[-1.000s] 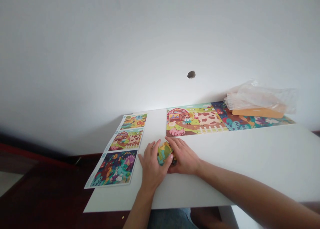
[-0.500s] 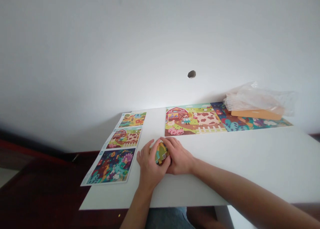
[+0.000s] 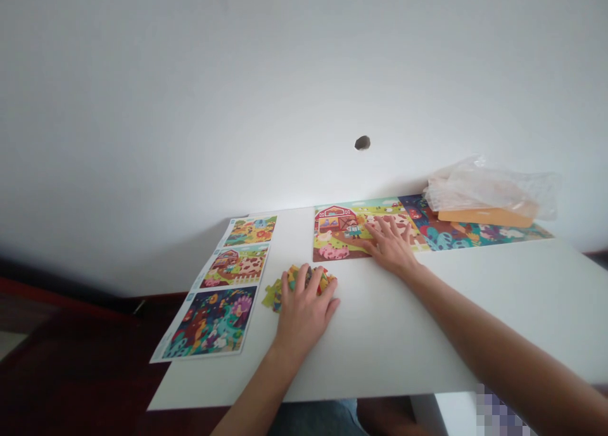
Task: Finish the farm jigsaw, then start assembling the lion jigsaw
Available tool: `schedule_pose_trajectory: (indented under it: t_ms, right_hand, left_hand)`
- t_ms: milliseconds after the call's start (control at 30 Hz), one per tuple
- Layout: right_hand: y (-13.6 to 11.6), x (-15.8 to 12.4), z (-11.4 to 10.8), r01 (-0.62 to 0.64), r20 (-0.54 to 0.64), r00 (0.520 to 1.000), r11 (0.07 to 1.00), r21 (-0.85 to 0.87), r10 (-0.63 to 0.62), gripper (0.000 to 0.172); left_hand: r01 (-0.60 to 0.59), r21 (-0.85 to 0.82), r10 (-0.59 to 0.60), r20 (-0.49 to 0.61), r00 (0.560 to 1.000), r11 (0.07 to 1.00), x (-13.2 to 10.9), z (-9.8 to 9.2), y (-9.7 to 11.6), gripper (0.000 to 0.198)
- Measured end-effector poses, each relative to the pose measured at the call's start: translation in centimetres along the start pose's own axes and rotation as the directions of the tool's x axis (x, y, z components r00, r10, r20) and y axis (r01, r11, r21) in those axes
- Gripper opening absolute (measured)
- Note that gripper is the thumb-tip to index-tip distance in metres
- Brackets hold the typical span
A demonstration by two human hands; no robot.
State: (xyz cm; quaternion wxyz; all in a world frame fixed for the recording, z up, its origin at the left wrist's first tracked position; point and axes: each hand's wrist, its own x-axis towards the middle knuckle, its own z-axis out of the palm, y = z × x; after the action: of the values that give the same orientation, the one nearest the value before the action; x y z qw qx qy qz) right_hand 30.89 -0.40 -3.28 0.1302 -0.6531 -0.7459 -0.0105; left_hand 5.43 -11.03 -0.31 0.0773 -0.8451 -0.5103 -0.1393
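Under my left hand [image 3: 306,306] lies a loose heap of jigsaw puzzle pieces [image 3: 272,294] in green, yellow and red, on the white table. The fingers of that hand are spread over the heap, palm down, hiding part of it. My right hand [image 3: 392,246] rests with fingers spread over the cow on the farm picture [image 3: 332,236], which shows a red barn, pigs and a fence. To its right, a dark blue picture [image 3: 434,236] with plants and animals adjoins the farm picture.
A sheet with three small pictures [image 3: 209,322] lies at the table's left, one corner past the edge. On the dark picture sits an orange tray-like object [image 3: 489,217] under a clear plastic bag [image 3: 498,185]. The white wall [image 3: 237,106] with a hole rises behind the table [image 3: 380,334].
Both hands were cupped around the puzzle pieces together. The pieces now lie spread under my left hand, and my right hand has moved away, up and right, onto the farm picture.
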Motion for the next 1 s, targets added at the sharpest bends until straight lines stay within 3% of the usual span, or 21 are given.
schedule_pose_trajectory:
  t_ms: [200,467,700,1000]
  right_hand:
    - [0.8,1.4,0.9,-0.062,0.008,0.998,0.998,-0.018,0.062,0.073]
    - [1.6,4.3,0.6,-0.023,0.213,0.977,1.000,-0.015,0.026,0.090]
    - [1.0,3.8,1.1,-0.031,0.144,0.989,0.999,-0.015,0.033,0.088]
    - [1.0,2.5,1.3,-0.027,0.081,0.996,1.000,-0.014,0.028,0.084]
  left_hand:
    - [-0.032,0.030,0.033,-0.007,0.999,0.999,0.0,0.1,-2.6,0.032]
    - [-0.065,0.039,0.066,-0.013,0.998,0.997,-0.2,0.1,-2.9,0.033]
    - [-0.077,0.111,0.077,0.011,0.997,0.991,-0.2,0.3,-3.2,0.031]
    - [-0.138,0.032,0.138,-0.001,0.990,0.990,-0.6,0.0,-3.8,0.028]
